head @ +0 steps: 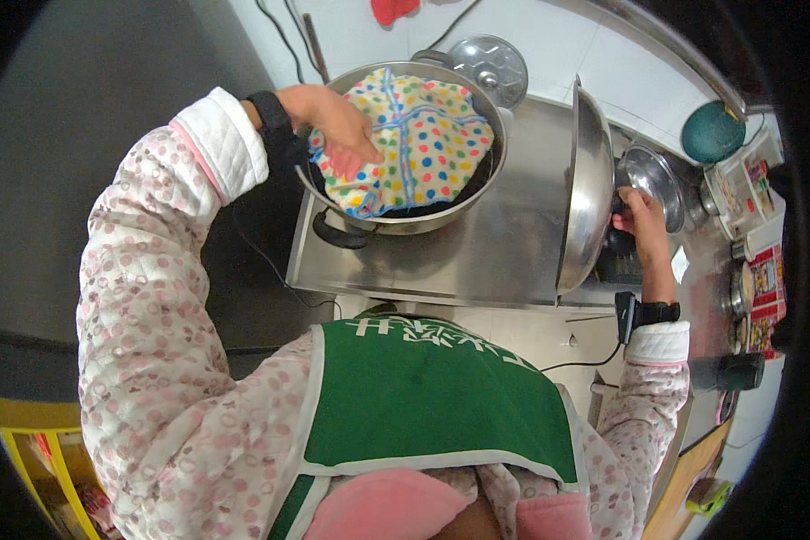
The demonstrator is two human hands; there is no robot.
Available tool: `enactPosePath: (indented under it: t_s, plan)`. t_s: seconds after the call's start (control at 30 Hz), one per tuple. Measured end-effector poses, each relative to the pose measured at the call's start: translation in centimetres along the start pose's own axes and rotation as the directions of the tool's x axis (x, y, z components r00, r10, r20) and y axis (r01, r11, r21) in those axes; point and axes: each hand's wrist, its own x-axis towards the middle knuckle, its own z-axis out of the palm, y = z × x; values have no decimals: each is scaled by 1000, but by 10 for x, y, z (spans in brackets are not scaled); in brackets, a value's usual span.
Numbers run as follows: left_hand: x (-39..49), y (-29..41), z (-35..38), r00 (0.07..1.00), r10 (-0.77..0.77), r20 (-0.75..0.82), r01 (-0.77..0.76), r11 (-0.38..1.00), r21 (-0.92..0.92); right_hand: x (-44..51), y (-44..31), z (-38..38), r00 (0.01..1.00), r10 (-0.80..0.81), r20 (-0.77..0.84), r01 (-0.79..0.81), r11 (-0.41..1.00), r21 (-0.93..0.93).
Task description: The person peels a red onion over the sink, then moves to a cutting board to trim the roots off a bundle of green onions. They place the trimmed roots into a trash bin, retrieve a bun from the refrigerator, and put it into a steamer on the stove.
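A large metal pan [496, 169] with black side handles stands on the steel counter, a polka-dot cloth [422, 145] with blue trim spread inside it. My left hand [341, 131] rests on the cloth's left part, fingers pointing down; whether it pinches the fabric is not plain. On the right, my right hand [638, 209] grips the dark knob of a big domed steel lid [590, 196], which is held on edge, its hollow side facing the pan. Part of the knob is hidden by my fingers.
Behind the pan a glass lid [489, 71] leans at the white tiled wall. A steel bowl [651, 182] and a green round object [713, 131] are beyond the domed lid. Several containers line the far right. A yellow rack [54, 472] stands at lower left.
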Motion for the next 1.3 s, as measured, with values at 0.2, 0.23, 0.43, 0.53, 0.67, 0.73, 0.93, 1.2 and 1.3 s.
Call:
enactPosePath:
  t_s: [0.2,0.23,0.43,0.53,0.67,0.73,0.93,1.2,1.3]
  plan:
    - [-4,18,47,978,200,55,-180,949,-258,25,-42,33,992,-91,93,93,995,-19]
    - [-5,19,51,959,275,61,-254,938,-237,26,-47,38,982,-139,127,135,990,33]
    - [-55,-10,20,877,186,-443,-249,964,-88,49,-94,63,967,-184,174,204,974,-100]
    - [-86,-30,22,365,103,-925,-447,891,-77,59,-125,86,936,-258,241,311,926,-216]
    - [-113,-49,75,51,-236,-971,-628,748,-215,69,-161,137,871,-357,338,474,792,-385]
    - [-110,-51,115,29,-356,-934,-667,689,-283,73,-172,171,835,-375,402,536,715,-448]
    - [-93,-52,216,149,-602,-785,-716,482,-506,76,-175,254,670,-509,540,739,389,-550]
    - [-83,-43,296,247,-655,-714,-786,295,-543,70,-171,303,661,-418,623,751,371,-547]
    - [-81,-42,310,254,-672,-696,-792,269,-548,72,-168,310,636,-421,647,771,350,-531]
